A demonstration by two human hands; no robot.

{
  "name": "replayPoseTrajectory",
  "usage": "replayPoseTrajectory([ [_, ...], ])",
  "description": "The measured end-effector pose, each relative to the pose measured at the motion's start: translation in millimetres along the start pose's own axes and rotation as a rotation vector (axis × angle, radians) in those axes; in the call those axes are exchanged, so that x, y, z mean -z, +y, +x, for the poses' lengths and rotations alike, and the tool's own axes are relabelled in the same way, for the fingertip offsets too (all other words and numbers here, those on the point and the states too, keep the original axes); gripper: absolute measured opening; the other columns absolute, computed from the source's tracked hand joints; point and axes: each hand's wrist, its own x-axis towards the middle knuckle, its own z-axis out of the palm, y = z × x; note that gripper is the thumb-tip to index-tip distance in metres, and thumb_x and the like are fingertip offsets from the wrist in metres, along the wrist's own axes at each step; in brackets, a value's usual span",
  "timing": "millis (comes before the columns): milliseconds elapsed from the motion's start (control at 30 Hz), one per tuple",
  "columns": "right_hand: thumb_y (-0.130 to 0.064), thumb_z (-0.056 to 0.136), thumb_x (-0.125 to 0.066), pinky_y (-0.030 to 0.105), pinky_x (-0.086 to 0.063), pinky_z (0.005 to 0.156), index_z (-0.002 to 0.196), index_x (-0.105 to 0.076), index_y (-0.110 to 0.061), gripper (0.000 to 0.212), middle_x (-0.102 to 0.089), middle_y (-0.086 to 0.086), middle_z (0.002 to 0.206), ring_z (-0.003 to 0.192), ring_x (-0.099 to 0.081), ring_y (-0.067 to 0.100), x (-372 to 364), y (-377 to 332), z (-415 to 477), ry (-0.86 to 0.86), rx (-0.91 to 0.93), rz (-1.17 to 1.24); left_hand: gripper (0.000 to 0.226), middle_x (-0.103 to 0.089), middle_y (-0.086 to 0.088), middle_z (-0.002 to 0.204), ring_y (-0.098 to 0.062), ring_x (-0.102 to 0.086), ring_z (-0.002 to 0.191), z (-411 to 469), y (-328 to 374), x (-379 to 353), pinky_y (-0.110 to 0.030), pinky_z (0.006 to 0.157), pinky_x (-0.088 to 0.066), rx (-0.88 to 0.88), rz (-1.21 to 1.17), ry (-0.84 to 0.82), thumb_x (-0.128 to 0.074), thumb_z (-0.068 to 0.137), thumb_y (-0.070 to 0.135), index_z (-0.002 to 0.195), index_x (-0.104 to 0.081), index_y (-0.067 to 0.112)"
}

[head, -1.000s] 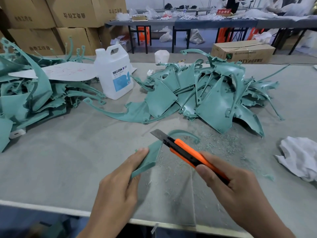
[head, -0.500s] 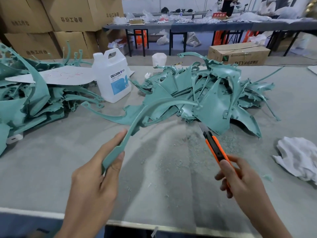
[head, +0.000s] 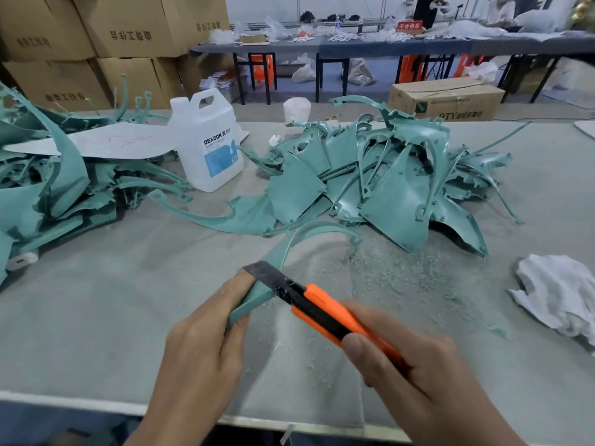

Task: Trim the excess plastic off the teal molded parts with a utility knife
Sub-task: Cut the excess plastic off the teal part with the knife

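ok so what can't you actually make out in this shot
Head view only:
Where the utility knife blade meets the teal part: covered by the blade.
Knife's rear end: buried in the right hand, blurred.
Left hand grip underneath: hidden by the part.
Small print on the jug: too small.

Bright, even indoor light falls on the bench (head: 96, 300), with soft, faint shadows. The right hand (head: 428, 381) above the bench is motion-blurred (fingers smeared). Boxes (head: 135, 24) behind the bench bow from wide-angle distortion.
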Motion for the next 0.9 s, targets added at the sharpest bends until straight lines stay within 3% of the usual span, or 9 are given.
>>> replayPoseTrajectory([
  [133, -0.062, 0.096, -0.042, 0.023, -0.044, 0.047, 0.130, -0.054, -0.053, 0.037, -0.059, -0.006, 0.065, 0.049, -0.054, 0.010, 6, 12, 13, 0.093, -0.005, -0.111, 0.055, -0.069, 0.016, 0.103, -0.002, -0.061, 0.076, -4, 3, 2, 0.005, 0.068, -0.035, 0.023, -0.127, 0.006, -0.064, 0.092, 0.005, 0.132, -0.061, 0.041],
  [233, -0.057, 0.100, -0.042, 0.029, -0.044, 0.042, 0.129, -0.053, -0.057, 0.031, -0.061, 0.000, 0.067, 0.046, -0.054, 0.014, 11, 24, 24, 0.132, -0.048, -0.110, 0.044, -0.047, 0.023, 0.111, 0.016, -0.045, 0.050, -8, 7, 4, 0.005, 0.057, -0.032, -0.006, -0.196, 0.043, -0.059, 0.094, 0.021, 0.132, -0.061, 0.042],
  [333, -0.056, 0.100, -0.042, 0.019, -0.039, 0.038, 0.131, -0.053, -0.052, 0.033, -0.061, -0.008, 0.063, 0.041, -0.053, 0.010, 15, 40, 37, 0.198, -0.084, -0.199, 0.044, -0.038, 0.025, 0.117, 0.032, -0.037, 0.064, -11, 10, 7, 0.010, 0.067, -0.029, -0.053, -0.175, 0.023, -0.060, 0.091, 0.018, 0.132, -0.063, 0.034],
  [433, -0.049, 0.099, -0.044, 0.030, -0.045, 0.047, 0.130, -0.061, -0.041, 0.036, -0.057, -0.004, 0.055, 0.050, -0.058, 0.018, 23, 70, 49, 0.252, -0.262, -0.416, 0.046, -0.040, 0.019, 0.119, 0.034, -0.033, 0.067, -13, 6, 15, 0.011, 0.071, -0.028, -0.059, -0.160, 0.065, -0.061, 0.089, 0.016, 0.132, -0.063, 0.033],
  [567, -0.047, 0.100, -0.045, 0.043, -0.054, 0.061, 0.129, -0.063, -0.035, 0.036, -0.062, -0.001, 0.065, 0.059, -0.061, 0.025, 28, 96, 41, 0.254, -0.450, -0.358, 0.044, -0.062, 0.030, 0.086, 0.033, -0.036, 0.061, -11, 1, 23, 0.010, 0.064, -0.030, -0.039, -0.161, 0.115, -0.058, 0.090, 0.021, 0.132, -0.060, 0.035],
  [600, -0.050, 0.099, -0.043, 0.046, -0.055, 0.060, 0.127, -0.062, -0.039, 0.036, -0.063, -0.002, 0.064, 0.057, -0.062, 0.023, 26, 94, 37, 0.269, -0.443, -0.280, 0.046, -0.063, 0.030, 0.087, 0.033, -0.036, 0.064, -10, 0, 22, 0.010, 0.067, -0.030, -0.033, -0.160, 0.116, -0.058, 0.090, 0.019, 0.133, -0.059, 0.036],
  [700, -0.064, 0.093, -0.041, 0.042, -0.058, 0.054, 0.120, -0.057, -0.051, 0.034, -0.069, -0.009, 0.073, 0.053, -0.065, 0.013, 18, 72, 28, 0.295, -0.326, -0.070, 0.048, -0.071, -0.001, 0.098, 0.023, -0.053, 0.069, -9, -4, 12, 0.008, 0.075, -0.031, -0.008, -0.140, 0.122, -0.059, 0.090, 0.017, 0.133, -0.060, 0.037],
  [833, -0.064, 0.094, -0.046, 0.027, -0.055, 0.050, 0.122, -0.057, -0.051, 0.033, -0.072, -0.008, 0.080, 0.057, -0.068, 0.013, 6, 25, 19, 0.179, -0.096, 0.094, 0.055, -0.071, 0.010, 0.120, 0.023, -0.055, 0.085, -7, -8, 4, 0.003, 0.085, -0.035, -0.031, -0.090, 0.094, -0.064, 0.092, 0.006, 0.137, -0.059, 0.036],
  [900, -0.064, 0.095, -0.046, 0.026, -0.053, 0.048, 0.125, -0.058, -0.048, 0.036, -0.071, -0.008, 0.079, 0.053, -0.065, 0.014, 5, 9, 15, 0.113, -0.045, 0.124, 0.053, -0.064, 0.019, 0.131, 0.017, -0.056, 0.108, -6, -9, 3, -0.005, 0.097, -0.040, -0.044, -0.097, 0.101, -0.063, 0.094, 0.008, 0.137, -0.058, 0.037],
])
